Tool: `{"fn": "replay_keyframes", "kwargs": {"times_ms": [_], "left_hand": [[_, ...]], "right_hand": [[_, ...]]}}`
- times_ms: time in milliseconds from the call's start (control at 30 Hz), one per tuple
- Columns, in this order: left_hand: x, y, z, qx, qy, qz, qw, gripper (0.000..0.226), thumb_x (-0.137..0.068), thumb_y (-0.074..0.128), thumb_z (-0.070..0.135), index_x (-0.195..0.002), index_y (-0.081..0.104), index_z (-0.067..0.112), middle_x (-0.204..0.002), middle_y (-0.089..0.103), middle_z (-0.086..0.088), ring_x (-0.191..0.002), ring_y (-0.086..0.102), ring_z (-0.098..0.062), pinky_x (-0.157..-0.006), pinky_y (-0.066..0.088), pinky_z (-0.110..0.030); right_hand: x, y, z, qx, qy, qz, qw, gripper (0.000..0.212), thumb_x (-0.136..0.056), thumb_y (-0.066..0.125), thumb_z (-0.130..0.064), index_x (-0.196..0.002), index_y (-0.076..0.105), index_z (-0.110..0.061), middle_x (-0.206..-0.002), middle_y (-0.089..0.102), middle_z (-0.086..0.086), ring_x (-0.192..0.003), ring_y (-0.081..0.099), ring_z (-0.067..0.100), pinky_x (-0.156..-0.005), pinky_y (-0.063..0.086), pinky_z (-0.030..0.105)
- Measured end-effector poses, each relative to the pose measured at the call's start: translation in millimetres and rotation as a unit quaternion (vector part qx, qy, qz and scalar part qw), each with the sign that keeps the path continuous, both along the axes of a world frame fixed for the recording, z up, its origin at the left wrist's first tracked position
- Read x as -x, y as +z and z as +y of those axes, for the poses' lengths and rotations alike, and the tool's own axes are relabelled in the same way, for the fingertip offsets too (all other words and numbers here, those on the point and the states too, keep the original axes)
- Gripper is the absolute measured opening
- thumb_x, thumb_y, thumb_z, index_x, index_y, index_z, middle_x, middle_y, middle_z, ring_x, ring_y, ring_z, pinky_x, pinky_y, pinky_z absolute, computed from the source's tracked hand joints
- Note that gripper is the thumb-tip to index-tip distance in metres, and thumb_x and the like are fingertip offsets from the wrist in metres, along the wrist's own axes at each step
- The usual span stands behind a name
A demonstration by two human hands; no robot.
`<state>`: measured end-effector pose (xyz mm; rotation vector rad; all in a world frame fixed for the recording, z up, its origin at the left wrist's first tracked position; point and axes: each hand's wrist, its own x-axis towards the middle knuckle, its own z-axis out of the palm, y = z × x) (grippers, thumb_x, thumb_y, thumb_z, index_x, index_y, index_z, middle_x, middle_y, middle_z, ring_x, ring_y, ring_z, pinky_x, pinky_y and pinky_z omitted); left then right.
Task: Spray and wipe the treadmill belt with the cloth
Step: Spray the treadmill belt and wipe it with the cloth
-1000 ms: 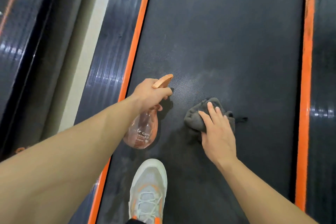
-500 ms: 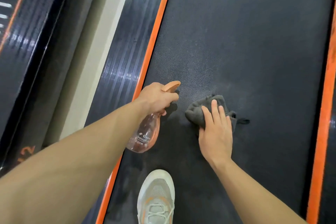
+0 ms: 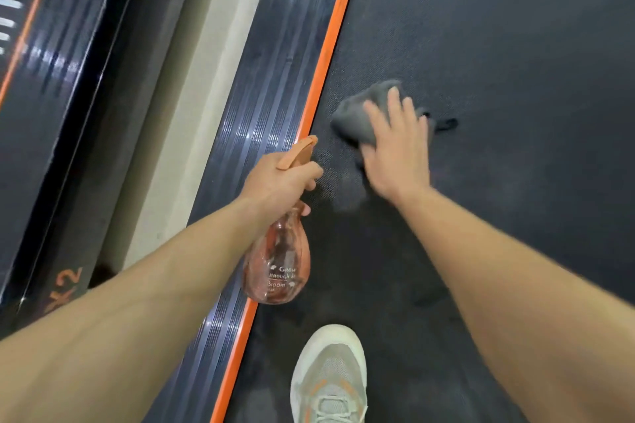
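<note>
The dark textured treadmill belt [image 3: 498, 45] fills the right of the view. My right hand [image 3: 395, 151] lies flat on a crumpled grey cloth [image 3: 357, 113], pressing it on the belt near the left orange stripe. My left hand [image 3: 275, 178] grips the neck of a clear orange spray bottle [image 3: 276, 268], whose orange trigger head [image 3: 297, 151] points up and away over the belt's left edge. The bottle's body hangs below my hand, above the stripe.
An orange stripe [image 3: 330, 55] and a ribbed dark side rail [image 3: 268, 79] border the belt on the left. Beyond lie a pale floor strip [image 3: 192, 79] and a neighbouring black machine [image 3: 62, 79]. My pale sneaker [image 3: 330, 374] stands on the belt at the bottom.
My right hand has slid the cloth left and away, toward the orange stripe. The left hand holds the bottle the same way. The view has shifted, putting the belt further right.
</note>
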<state>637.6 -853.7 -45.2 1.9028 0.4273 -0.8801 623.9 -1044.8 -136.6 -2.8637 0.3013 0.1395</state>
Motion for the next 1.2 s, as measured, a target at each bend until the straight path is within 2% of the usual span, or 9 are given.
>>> {"fn": "replay_keyframes", "kwargs": {"times_ms": [100,200,433,667,733,833,967,1100,1200], "left_hand": [[3.2,5.9,7.6,-0.013,-0.01,0.011,1.0,0.015,-0.087,0.073,0.023,-0.084,0.071,0.009,-0.084,0.069,-0.008,-0.049,0.058,-0.019,-0.055,0.053,-0.027],[7.9,7.0,17.6,-0.025,-0.011,0.016,1.0,0.02,-0.093,0.071,0.018,-0.089,0.071,-0.002,-0.082,0.067,-0.008,-0.049,0.057,-0.021,-0.052,0.052,-0.024],[14.8,-0.7,40.9,-0.041,0.016,0.027,0.999,0.015,-0.087,0.071,0.024,-0.093,0.078,0.012,-0.078,0.07,-0.002,-0.051,0.063,-0.024,-0.072,0.058,-0.037],[36.8,4.6,38.6,-0.04,-0.004,0.037,0.998,0.012,-0.089,0.074,0.027,-0.089,0.071,0.015,-0.076,0.066,-0.003,-0.056,0.062,-0.024,-0.064,0.057,-0.035],[44.3,2.2,33.6,-0.032,-0.01,0.035,0.999,0.018,-0.086,0.075,0.03,-0.098,0.071,0.018,-0.083,0.068,-0.005,-0.06,0.063,-0.024,-0.071,0.062,-0.042],[57.6,1.2,27.3,-0.079,-0.055,0.02,0.995,0.029,-0.091,0.073,0.028,-0.099,0.071,0.0,-0.083,0.067,-0.005,-0.05,0.065,-0.019,-0.063,0.057,-0.032],[73.4,1.3,27.9,-0.107,-0.069,0.027,0.991,0.024,-0.092,0.069,0.03,-0.09,0.071,0.005,-0.08,0.07,-0.005,-0.05,0.067,-0.019,-0.056,0.052,-0.026],[87.0,-0.5,35.6,-0.122,-0.101,0.017,0.987,0.035,-0.094,0.067,0.033,-0.103,0.07,-0.001,-0.088,0.074,-0.012,-0.054,0.07,-0.02,-0.073,0.062,-0.037],[94.6,0.4,42.5,-0.124,-0.111,0.003,0.986,0.038,-0.096,0.069,0.038,-0.104,0.071,0.002,-0.102,0.078,-0.016,-0.052,0.07,-0.016,-0.07,0.06,-0.034]], "right_hand": [[99.8,1.8,43.5,-0.024,0.176,0.026,0.984,0.077,-0.083,0.067,-0.032,-0.154,0.036,-0.029,-0.169,0.015,0.008,-0.154,0.014,0.034,-0.122,0.017,0.055],[83.1,-1.1,16.7,-0.011,0.324,0.044,0.945,0.082,-0.081,0.072,-0.038,-0.154,0.034,-0.032,-0.168,0.018,0.004,-0.154,0.018,0.031,-0.121,0.018,0.052],[-16.4,-6.3,30.5,0.007,0.052,0.005,0.999,0.067,-0.095,0.059,-0.036,-0.155,0.033,-0.025,-0.168,0.017,0.01,-0.153,0.016,0.036,-0.121,0.015,0.054],[134.5,-4.5,44.0,0.027,0.295,0.016,0.955,0.078,-0.083,0.068,-0.039,-0.154,0.037,-0.029,-0.167,0.023,0.009,-0.153,0.02,0.034,-0.122,0.022,0.054],[158.9,-3.9,33.8,0.046,0.276,0.027,0.96,0.078,-0.084,0.069,-0.04,-0.155,0.037,-0.029,-0.166,0.024,0.01,-0.153,0.023,0.034,-0.121,0.025,0.054],[186.8,1.6,32.4,0.045,0.175,0.046,0.983,0.08,-0.084,0.073,-0.036,-0.155,0.037,-0.026,-0.166,0.023,0.012,-0.152,0.022,0.037,-0.12,0.025,0.056],[216.3,3.0,45.0,0.022,0.08,0.061,0.995,0.08,-0.084,0.074,-0.032,-0.155,0.036,-0.025,-0.166,0.021,0.013,-0.153,0.019,0.036,-0.121,0.021,0.055],[221.3,2.8,46.6,0.025,0.075,0.062,0.995,0.08,-0.084,0.073,-0.033,-0.155,0.037,-0.025,-0.166,0.024,0.014,-0.152,0.021,0.036,-0.121,0.023,0.055],[216.8,5.0,41.9,0.023,0.089,0.067,0.993,0.079,-0.085,0.072,-0.034,-0.155,0.036,-0.025,-0.166,0.022,0.013,-0.152,0.021,0.036,-0.121,0.024,0.055]]}}
